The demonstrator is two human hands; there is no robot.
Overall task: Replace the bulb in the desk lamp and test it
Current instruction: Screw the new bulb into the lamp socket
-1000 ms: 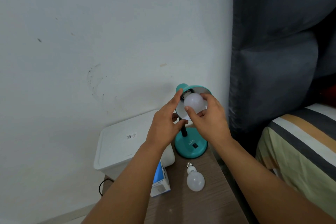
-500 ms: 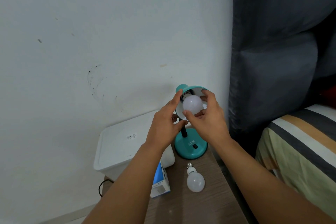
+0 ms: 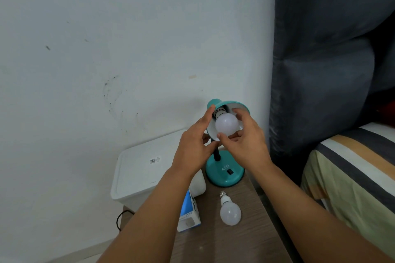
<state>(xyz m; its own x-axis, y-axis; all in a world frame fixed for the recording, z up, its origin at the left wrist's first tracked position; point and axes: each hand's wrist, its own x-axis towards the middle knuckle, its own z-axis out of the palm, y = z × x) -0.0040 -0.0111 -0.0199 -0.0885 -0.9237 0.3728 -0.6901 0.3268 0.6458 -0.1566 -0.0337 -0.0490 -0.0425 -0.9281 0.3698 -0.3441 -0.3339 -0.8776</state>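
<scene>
A teal desk lamp [image 3: 224, 174] stands on a wooden bedside table [image 3: 235, 241], its shade [image 3: 235, 103] tilted toward me. A white bulb [image 3: 226, 124] sits at the socket inside the shade, its metal screw base partly showing. My right hand [image 3: 243, 139] grips this bulb with thumb below and fingers above. My left hand [image 3: 194, 143] holds the left rim of the shade. A second white bulb [image 3: 229, 211] lies on the table in front of the lamp base.
A white lidded bin [image 3: 141, 173] stands left of the table against the wall. A blue and white bulb box [image 3: 189, 215] lies by my left forearm. A dark padded headboard [image 3: 320, 70] and a striped bed [image 3: 352, 177] are to the right.
My right hand has shifted its fingers around the bulb in the shade, and more of the bulb's screw base shows now. My left hand stays on the shade.
</scene>
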